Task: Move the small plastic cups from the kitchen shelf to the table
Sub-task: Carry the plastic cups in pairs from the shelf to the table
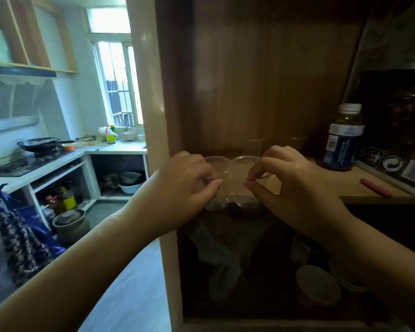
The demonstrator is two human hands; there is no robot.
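Two small clear plastic cups stand side by side at the front edge of the wooden shelf. My left hand pinches the rim of the left cup between thumb and fingers. My right hand pinches the rim of the right cup the same way. Both cups are upright, and their bases sit at the shelf's lip. More clear cups stand further back on the shelf, dim and hard to make out.
A dark bottle with a white cap stands on the shelf to the right, with a red stick lying nearer the edge. Below are a crumpled plastic bag and a red-and-white tub. The kitchen counter with a wok lies left.
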